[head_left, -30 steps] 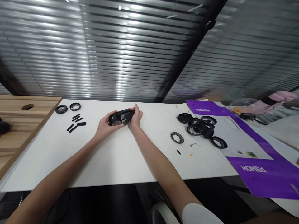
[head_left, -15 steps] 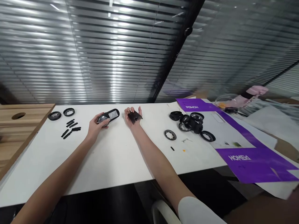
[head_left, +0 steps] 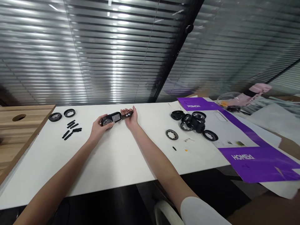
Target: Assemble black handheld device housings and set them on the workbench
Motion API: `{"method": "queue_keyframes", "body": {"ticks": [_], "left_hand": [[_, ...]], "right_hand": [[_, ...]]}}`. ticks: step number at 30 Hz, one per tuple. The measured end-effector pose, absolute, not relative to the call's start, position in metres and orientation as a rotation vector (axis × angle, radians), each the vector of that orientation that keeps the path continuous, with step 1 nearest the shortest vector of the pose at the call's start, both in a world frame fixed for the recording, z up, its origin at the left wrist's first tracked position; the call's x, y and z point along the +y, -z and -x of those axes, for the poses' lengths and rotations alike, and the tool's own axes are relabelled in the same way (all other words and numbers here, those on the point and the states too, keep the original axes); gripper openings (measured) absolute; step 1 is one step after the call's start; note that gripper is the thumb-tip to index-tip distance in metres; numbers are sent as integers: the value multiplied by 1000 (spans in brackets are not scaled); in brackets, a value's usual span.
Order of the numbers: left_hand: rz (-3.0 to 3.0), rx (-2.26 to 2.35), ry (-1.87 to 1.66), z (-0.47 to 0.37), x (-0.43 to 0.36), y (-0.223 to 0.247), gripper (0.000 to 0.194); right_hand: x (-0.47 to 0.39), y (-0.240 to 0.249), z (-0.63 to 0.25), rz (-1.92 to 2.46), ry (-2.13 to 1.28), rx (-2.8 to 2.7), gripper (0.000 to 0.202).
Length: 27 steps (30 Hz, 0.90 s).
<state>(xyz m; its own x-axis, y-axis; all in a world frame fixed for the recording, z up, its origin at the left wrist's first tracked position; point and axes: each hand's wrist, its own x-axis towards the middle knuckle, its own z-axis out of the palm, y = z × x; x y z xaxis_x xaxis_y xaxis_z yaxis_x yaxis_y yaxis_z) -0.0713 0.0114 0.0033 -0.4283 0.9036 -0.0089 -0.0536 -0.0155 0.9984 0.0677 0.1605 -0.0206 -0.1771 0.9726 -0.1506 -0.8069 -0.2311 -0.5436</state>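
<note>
My left hand (head_left: pixel 98 127) grips a black handheld device (head_left: pixel 116 117) by its round metal-faced head. The device looks like a fabric shaver, and a pale label shows on its handle, which points right. My right hand (head_left: pixel 131 118) is closed on a small dark flat piece (head_left: pixel 127 115) with two bright round spots. This piece is at the handle's end; whether the two are joined I cannot tell. Several thin black strips (head_left: pixel 70 128) and two black rings (head_left: pixel 69 112) lie left of my left hand on the white table (head_left: pixel 112 162).
Several black rings (head_left: pixel 198 117) are heaped on the right, partly over a purple and white cardboard sheet (head_left: pixel 242 157). A single ring (head_left: pixel 172 134), a short black strip (head_left: pixel 174 148) and an orange bit (head_left: pixel 186 150) lie nearer. A wooden board (head_left: pixel 28 134) borders the left side.
My right hand has moved left to the handle's end and turned its dark piece, so the bright spots now show. The device has shifted slightly right in my left hand.
</note>
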Motion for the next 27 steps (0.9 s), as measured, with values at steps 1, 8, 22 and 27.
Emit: {"method": "queue_keyframes", "body": {"ticks": [1,8,22,27], "left_hand": [[-930,1476,-1558,71,11,-3,71],[-898,1451,-1597,74,12,-1,71],[-839,1337,-1637,85,17,3,66],[-926,1298,-1570,86,16,3,64]], "right_hand": [[160,20,-68,553,-1739,-438,50],[150,9,-72,553,-1907,-610,20],[139,8,-62,627,-1749,-855,34],[132,11,-57,644,-1619,-1037,45]]}}
